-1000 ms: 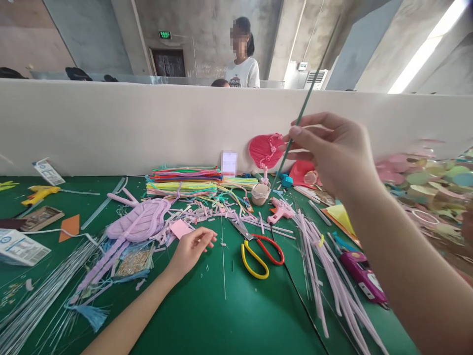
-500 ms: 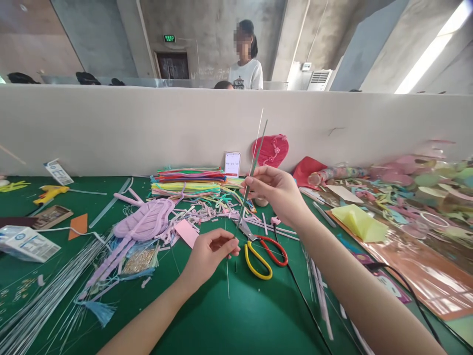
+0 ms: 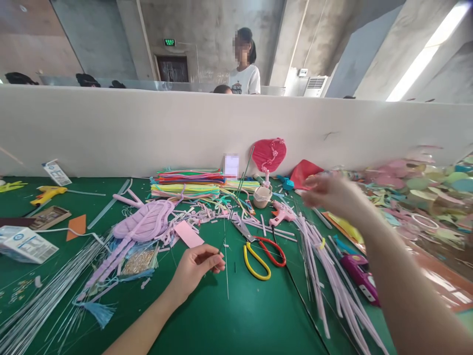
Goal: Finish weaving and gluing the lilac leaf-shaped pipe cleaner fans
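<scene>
The right hand (image 3: 328, 195) has let go of the thin green wire (image 3: 241, 185) and swung away to the right, too blurred to tell how its fingers stand, so now the left hand (image 3: 195, 268) alone pinches the wire's lower end, its stem slanting up beyond the fingertips.

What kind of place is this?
Probably a craft workshop: a green table holds a stack of coloured pipe cleaners, scissors and a pink glue gun, and the left hand pinches a thin wire.

1 green wire (image 3: 238, 197), 1 pr scissors (image 3: 262, 254), 2 glue guns (image 3: 46, 193) (image 3: 281, 214), 1 fan (image 3: 268, 153), prob. 1 phone (image 3: 231, 165).
</scene>
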Available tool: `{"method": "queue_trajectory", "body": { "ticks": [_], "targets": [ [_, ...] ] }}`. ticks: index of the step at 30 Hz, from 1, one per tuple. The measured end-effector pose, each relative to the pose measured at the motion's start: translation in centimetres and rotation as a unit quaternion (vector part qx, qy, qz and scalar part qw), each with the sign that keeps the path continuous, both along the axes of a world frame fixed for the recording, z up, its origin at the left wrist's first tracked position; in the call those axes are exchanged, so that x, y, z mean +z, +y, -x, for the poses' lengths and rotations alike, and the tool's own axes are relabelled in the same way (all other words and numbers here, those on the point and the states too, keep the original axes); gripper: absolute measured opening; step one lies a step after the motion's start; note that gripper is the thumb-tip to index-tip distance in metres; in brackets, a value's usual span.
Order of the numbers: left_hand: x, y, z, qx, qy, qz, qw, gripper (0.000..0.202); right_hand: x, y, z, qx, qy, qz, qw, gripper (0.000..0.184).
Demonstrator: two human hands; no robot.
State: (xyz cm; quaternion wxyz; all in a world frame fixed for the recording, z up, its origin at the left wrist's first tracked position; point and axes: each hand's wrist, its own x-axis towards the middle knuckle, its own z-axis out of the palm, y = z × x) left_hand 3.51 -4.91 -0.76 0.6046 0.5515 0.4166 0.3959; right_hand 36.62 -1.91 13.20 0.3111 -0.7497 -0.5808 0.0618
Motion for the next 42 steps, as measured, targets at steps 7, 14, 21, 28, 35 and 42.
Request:
{"method": "queue_trajectory", "body": {
  "ticks": [7, 14, 21, 28, 35, 42],
  "targets": [
    [-0.7, -0.1, -0.3, -0.024, -0.012, 0.007, 1.0, 0.03, -1.6, -1.1, 8.1, 0.242, 0.24, -0.016, 0.94, 0.051],
    [-0.9, 0.0, -0.2, -0.012, -0.033, 0.024, 0.999, 0.027, 2.7, -0.4, 14.2, 0.31, 0.369, -0.091, 0.871, 0.031],
    [-0.7, 0.0, 0.5, 0.026, -0.028, 0.013, 0.999, 0.025, -0.7, -1.6, 16.1, 0.336, 0.35, -0.067, 0.872, 0.029],
    [-0.9, 0.0, 0.7, 0.023, -0.061, 0.038, 0.997, 0.027, -3.1, -2.5, 16.9, 0.341, 0.347, -0.02, 0.873, 0.021],
    [-0.9, 0.0, 0.8, 0.022, -0.054, 0.027, 0.998, 0.027, -3.5, -2.4, 17.1, 0.354, 0.327, -0.018, 0.876, 0.015],
    [-0.9, 0.2, 0.9, 0.027, -0.077, 0.035, 0.996, 0.026, -4.2, -2.1, 17.4, 0.34, 0.359, -0.031, 0.869, 0.013]
  ]
}}
